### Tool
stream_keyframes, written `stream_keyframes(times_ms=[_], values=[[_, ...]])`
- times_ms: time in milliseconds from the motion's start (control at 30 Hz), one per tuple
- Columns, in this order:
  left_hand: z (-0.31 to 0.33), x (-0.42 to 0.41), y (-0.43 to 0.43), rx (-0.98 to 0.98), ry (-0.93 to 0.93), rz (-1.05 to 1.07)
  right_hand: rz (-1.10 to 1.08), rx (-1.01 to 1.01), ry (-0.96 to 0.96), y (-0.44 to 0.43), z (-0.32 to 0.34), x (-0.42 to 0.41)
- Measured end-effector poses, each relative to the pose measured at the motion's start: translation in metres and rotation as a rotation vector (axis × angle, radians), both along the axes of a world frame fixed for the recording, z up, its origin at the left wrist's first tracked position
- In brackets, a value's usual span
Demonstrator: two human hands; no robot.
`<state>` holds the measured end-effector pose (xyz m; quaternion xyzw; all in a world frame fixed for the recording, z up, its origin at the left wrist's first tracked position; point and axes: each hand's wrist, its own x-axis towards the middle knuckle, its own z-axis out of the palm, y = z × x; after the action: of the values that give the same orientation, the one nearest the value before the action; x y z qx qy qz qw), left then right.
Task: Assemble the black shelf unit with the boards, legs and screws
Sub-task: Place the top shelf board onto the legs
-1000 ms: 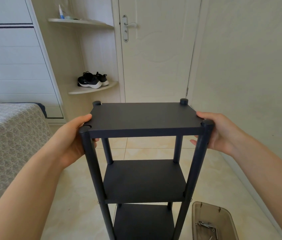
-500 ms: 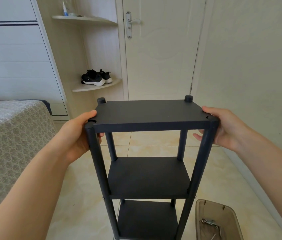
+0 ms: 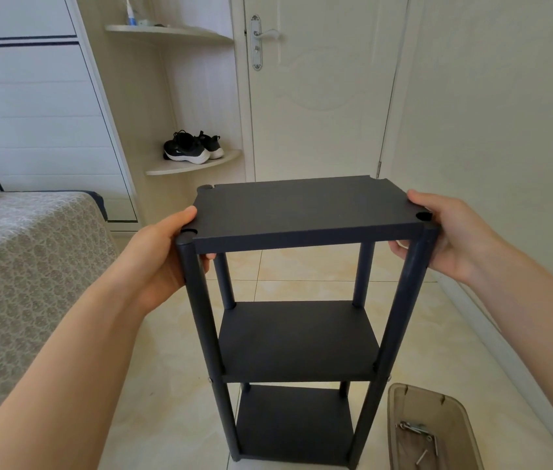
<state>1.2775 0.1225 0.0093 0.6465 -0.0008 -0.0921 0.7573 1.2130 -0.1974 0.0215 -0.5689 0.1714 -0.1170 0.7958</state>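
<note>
On the floor (image 3: pixel 166 401) beside the bed (image 3: pixel 31 266) stands the shelf (image 3: pixel 297 340), its top board (image 3: pixel 305 212) gripped at each end by the left hand (image 3: pixel 163 256) and right hand (image 3: pixel 451 239), thumbs above, fingers below, best pressed down evenly so all 4 corner notches seat on the legs (image 3: pixel 200 317).

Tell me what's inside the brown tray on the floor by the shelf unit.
A few loose metal screws lie in the tray. Its near end runs out of frame, so anything there is unseen.
</note>
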Motion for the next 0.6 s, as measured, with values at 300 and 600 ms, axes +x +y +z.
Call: stream_keyframes(times_ms=[300, 600], values=[[0.0038, 0.0014, -0.0005, 0.036, -0.008, 0.006, 0.008, -0.010, -0.048, 0.0001, 0.0036, 0.0015], [0.0033, 0.0024, -0.0005, 0.020, -0.017, -0.023, 0.031, 0.017, -0.054, 0.0002, 0.0050, 0.0008]])
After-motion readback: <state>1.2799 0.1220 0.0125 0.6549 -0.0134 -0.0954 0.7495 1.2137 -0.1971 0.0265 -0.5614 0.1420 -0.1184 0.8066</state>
